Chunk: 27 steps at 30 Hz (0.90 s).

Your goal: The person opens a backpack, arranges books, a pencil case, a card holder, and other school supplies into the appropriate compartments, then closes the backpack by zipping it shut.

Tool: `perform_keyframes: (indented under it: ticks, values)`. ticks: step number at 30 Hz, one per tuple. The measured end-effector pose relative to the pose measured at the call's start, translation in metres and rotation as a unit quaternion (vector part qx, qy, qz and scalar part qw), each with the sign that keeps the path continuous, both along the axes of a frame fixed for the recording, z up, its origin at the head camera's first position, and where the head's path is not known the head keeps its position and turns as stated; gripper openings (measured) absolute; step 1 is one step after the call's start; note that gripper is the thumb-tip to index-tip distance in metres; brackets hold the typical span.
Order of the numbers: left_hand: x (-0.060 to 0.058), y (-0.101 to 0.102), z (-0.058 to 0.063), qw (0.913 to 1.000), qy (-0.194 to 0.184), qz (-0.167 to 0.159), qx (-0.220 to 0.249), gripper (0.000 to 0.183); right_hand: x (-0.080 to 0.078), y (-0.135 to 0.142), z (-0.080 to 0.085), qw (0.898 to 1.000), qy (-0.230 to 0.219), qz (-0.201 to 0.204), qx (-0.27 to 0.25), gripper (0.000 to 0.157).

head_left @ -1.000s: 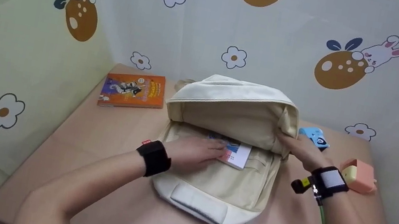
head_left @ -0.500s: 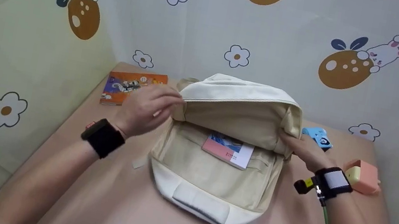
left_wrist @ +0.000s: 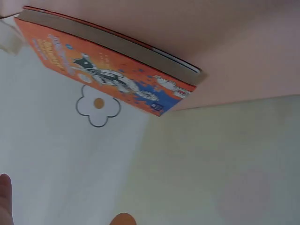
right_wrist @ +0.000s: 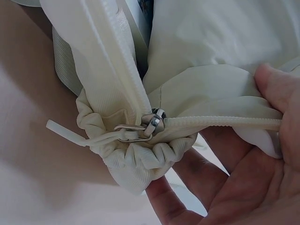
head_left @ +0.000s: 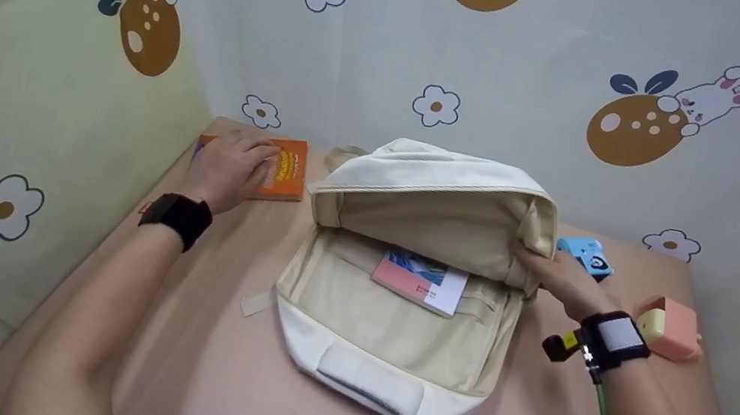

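A cream backpack (head_left: 385,336) lies unzipped on the table, its front panel raised. My right hand (head_left: 573,285) grips the right edge of that panel; in the right wrist view the thumb (right_wrist: 276,86) lies on the fabric and the fingers reach beneath, beside the zipper pull (right_wrist: 152,125). Inside the bag is a small pink, blue and white booklet (head_left: 402,285). At the back left, my left hand (head_left: 231,164) reaches over an orange book (head_left: 290,174), covering its left part. The left wrist view shows the fingertips (left_wrist: 123,219) apart from the book, fingers spread.
Right of the backpack are a blue toy-like item (head_left: 586,255) with a penguin picture and a pink box-shaped object (head_left: 674,328) with a yellow part. Patterned curtains (head_left: 382,50) close off the back and left of the pink-covered table (head_left: 218,378).
My left hand has left the booklet inside the backpack and moved left and back to the orange book. The right hand keeps its hold on the bag's panel.
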<state>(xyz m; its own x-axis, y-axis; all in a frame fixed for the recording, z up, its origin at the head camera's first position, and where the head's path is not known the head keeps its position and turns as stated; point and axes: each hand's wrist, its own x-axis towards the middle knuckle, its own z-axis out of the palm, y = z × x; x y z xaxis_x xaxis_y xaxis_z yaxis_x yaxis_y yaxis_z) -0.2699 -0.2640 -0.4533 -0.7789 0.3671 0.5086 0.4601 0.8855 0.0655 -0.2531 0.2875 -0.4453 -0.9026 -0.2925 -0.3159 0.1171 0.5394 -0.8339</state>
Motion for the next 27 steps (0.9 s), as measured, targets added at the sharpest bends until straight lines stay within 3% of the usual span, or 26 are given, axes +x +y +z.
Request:
perform_keyframes:
  ticks: [3, 5, 9, 13, 17, 21, 24, 27]
  values:
    - [-0.007, -0.009, -0.009, 0.9962, -0.062, 0.057, -0.019, 0.037, 0.0, 0.001, 0.0, 1.0, 0.005, 0.002, 0.0, 0.086]
    - [-0.01, -0.014, -0.015, 0.9881, -0.115, 0.099, -0.022, 0.044, 0.001, 0.001, 0.0, 1.0, 0.006, 0.0, 0.002, 0.085]
    - [-0.008, -0.026, -0.029, 0.9625, -0.212, 0.169, -0.005, 0.061, 0.001, 0.0, -0.001, 1.0, 0.005, -0.004, 0.003, 0.083]
    - [-0.001, -0.037, -0.043, 0.9362, -0.278, 0.215, 0.015, 0.077, 0.001, -0.001, -0.002, 1.0, 0.005, -0.01, -0.001, 0.082]
    - [0.007, -0.045, -0.054, 0.9157, -0.316, 0.247, 0.024, 0.084, 0.002, -0.002, -0.002, 1.0, -0.008, -0.013, -0.009, 0.086]
    - [0.011, -0.047, -0.063, 0.8998, -0.351, 0.257, 0.029, 0.084, 0.002, -0.002, -0.003, 1.0, -0.018, -0.009, -0.011, 0.089]
    - [0.012, -0.046, -0.069, 0.8971, -0.359, 0.255, 0.032, 0.082, 0.003, -0.001, -0.004, 1.0, -0.016, -0.01, -0.01, 0.089]
    - [0.011, -0.044, -0.073, 0.9004, -0.348, 0.26, 0.031, 0.078, 0.002, -0.001, -0.003, 1.0, -0.011, -0.011, -0.008, 0.087]
